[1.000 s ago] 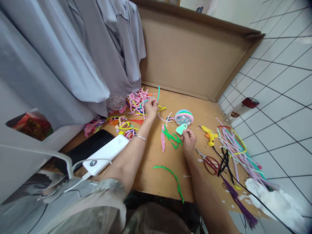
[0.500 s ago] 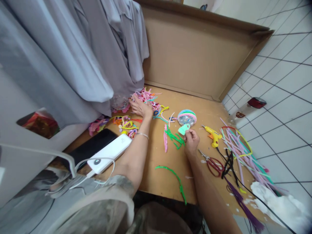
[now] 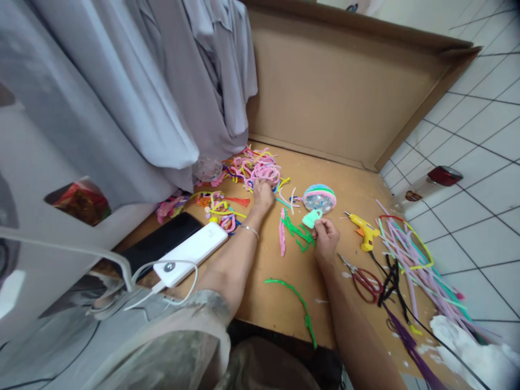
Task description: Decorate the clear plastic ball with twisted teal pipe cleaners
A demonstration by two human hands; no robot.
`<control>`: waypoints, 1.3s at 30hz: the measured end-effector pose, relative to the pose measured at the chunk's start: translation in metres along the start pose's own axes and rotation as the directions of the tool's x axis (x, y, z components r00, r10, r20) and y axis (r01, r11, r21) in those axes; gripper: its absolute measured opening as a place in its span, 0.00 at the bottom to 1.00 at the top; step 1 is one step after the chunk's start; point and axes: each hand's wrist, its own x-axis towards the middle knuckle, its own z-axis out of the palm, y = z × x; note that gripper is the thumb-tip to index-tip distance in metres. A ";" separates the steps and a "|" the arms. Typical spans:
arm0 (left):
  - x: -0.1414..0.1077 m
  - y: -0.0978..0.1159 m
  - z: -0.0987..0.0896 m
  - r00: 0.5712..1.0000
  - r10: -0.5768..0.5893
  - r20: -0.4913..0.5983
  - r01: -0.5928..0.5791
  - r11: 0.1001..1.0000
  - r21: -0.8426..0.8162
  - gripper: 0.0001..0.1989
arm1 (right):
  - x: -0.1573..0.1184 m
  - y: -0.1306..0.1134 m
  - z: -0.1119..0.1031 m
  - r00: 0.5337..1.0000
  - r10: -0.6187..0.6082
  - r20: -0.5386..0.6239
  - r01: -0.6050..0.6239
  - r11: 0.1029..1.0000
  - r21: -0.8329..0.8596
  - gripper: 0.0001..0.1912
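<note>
My left hand (image 3: 263,195) reaches to the near edge of a tangled pile of pink and coloured pipe cleaners (image 3: 260,165). Its fingers are curled down there, and what they grip is hidden. My right hand (image 3: 326,238) pinches a small mint-green cup-shaped piece (image 3: 310,219) with a looped handle. Just behind that piece lies a round, clear-topped thing (image 3: 319,199) with pastel bands round its edge. Green fuzzy twigs (image 3: 298,233) and a pink fuzzy strip (image 3: 281,233) rest between my hands. A curved green stem (image 3: 298,298) lies nearer to me.
To the right are a yellow glue gun (image 3: 364,230), red-handled scissors (image 3: 365,281), a bundle of pastel pipe cleaners (image 3: 414,254), purple threads (image 3: 410,346) and white fluff (image 3: 471,346). A white power bank (image 3: 195,252) and a black phone (image 3: 162,244) lie left. Cardboard (image 3: 317,86) stands behind.
My left hand has moved right and nearer along the pile, its fingers now curled and more pink pipe cleaners showing. My right hand still holds the mint-green piece. The view has shifted slightly.
</note>
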 end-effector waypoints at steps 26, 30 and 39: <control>0.010 0.004 -0.028 0.982 -0.147 -0.121 0.169 0.966 0.198 0.21 | 0.001 0.003 0.000 0.999 0.022 -0.023 -0.022 1.000 0.020 0.14; 0.000 0.018 -0.025 0.982 -0.027 -0.188 0.041 0.997 0.067 0.18 | 0.000 0.001 0.001 0.999 0.026 -0.030 -0.026 1.000 0.000 0.15; -0.014 0.045 0.003 0.936 0.194 0.292 -0.218 0.975 0.049 0.13 | 0.001 0.002 -0.002 1.000 0.012 -0.021 -0.012 1.000 0.004 0.15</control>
